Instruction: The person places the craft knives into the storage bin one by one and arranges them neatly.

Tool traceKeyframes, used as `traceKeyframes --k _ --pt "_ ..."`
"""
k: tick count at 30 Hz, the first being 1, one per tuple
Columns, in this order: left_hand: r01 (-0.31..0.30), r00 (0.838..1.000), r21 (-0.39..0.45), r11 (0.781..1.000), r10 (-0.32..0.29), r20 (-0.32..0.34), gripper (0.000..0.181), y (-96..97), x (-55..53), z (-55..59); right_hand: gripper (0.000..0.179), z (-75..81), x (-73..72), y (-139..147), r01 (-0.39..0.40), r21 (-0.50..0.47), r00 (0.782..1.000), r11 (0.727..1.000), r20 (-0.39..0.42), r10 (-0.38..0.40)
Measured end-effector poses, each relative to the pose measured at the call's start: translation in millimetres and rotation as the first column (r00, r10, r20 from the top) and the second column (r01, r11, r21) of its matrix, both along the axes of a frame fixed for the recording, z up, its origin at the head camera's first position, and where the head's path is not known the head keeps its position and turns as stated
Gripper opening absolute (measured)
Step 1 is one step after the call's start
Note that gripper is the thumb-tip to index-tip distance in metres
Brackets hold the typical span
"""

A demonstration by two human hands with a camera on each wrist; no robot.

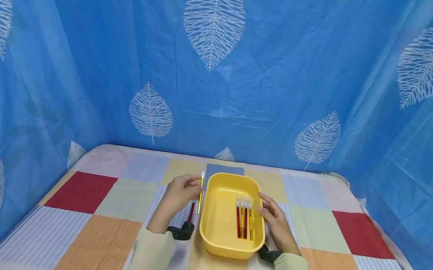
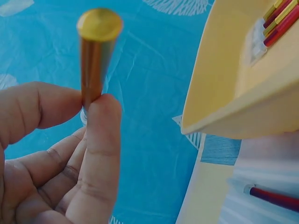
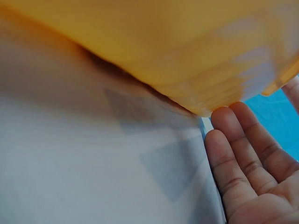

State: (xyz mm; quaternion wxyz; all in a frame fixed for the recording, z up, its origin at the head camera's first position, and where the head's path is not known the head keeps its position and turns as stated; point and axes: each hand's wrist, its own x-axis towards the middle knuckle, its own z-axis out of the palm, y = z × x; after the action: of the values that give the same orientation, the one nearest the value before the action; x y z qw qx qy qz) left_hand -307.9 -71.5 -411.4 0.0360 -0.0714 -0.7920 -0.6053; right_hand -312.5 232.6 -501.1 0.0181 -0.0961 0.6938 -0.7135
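My left hand (image 1: 182, 192) pinches a gold pen-like stick (image 1: 201, 194) between thumb and fingers, just left of the yellow tray (image 1: 204, 243). The stick stands upright, pale tip up; in the left wrist view its round gold end (image 2: 99, 25) faces the camera. Several red and gold pen-like sticks (image 1: 244, 221) with pale tips lie side by side in the tray's right half. My right hand (image 1: 277, 221) holds the tray's right side, thumb at the rim. The right wrist view shows the fingers (image 3: 229, 128) against its outer wall.
One red stick (image 1: 191, 211) lies on the patchwork cloth (image 1: 104, 240), left of the tray and beside my left wrist. A blue curtain (image 1: 241, 86) with white leaf prints hangs behind the table and along both sides.
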Motion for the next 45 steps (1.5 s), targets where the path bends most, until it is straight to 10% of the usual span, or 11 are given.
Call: traceKeyframes --k 27,45 --pt "0.099 0.995 0.041 0.994 -0.098 -0.03 0.044 36.1 7.5 3.4 0.052 -0.1 -1.0 1 0.016 -0.022 1.0 1.0 0.025 -0.015" --pt "0.067 0.995 -0.015 0.998 -0.066 0.074 0.045 60.3 -0.9 -4.2 0.054 -1.1 -0.3 0 0.007 -0.015 1.0 1.0 0.029 -0.007"
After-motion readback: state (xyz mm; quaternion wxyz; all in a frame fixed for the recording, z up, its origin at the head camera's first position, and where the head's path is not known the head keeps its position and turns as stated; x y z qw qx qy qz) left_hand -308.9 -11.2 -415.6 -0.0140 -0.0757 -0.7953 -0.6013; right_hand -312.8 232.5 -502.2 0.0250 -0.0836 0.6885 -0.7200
